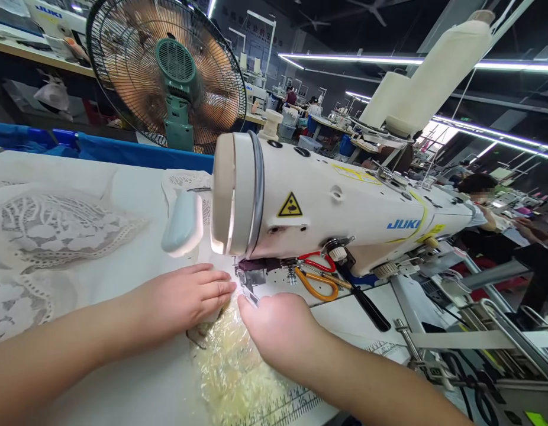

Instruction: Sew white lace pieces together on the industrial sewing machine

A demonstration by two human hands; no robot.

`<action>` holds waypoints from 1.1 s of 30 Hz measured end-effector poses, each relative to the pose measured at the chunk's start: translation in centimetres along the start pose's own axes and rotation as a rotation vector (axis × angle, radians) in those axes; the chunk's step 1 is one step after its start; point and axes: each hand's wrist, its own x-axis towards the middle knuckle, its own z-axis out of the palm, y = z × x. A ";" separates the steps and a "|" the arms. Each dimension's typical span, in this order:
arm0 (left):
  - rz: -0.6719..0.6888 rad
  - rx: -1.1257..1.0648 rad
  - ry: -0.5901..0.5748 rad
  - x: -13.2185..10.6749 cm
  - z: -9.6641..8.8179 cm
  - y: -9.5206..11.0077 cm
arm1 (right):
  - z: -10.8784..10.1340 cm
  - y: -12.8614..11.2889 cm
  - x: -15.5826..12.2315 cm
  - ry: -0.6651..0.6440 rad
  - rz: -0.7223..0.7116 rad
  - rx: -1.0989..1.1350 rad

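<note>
A white JUKI sewing machine fills the middle, its needle area low on the left end. My left hand lies palm down with fingers stretched on the white work surface, fingertips just left of the presser foot. Closed beside the foot is my right hand. A slim silver metal tool, perhaps tweezers, sticks out from its thumb side; the other fingers are hidden. Beneath both hands spreads a shiny, yellowish taped patch. White lace fabric lies to the left.
Orange-handled scissors and a red handle lie under the machine arm. A black lever hangs nearby. Behind stands a large fan; a pale lamp-like piece is left of the machine head. Thread cones rise behind. Other people work farther back.
</note>
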 end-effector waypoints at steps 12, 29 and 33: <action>-0.116 0.108 -0.195 -0.6 0.7 -2.0 | 2.4 -0.2 -0.2 -0.019 0.032 -0.032; -1.247 -0.019 -0.453 5.4 -4.8 -7.3 | 7.7 0.9 -1.0 0.295 -0.018 -0.178; -1.195 -0.009 -0.464 5.0 -4.0 -7.7 | 8.1 1.0 -0.8 0.265 0.012 -0.151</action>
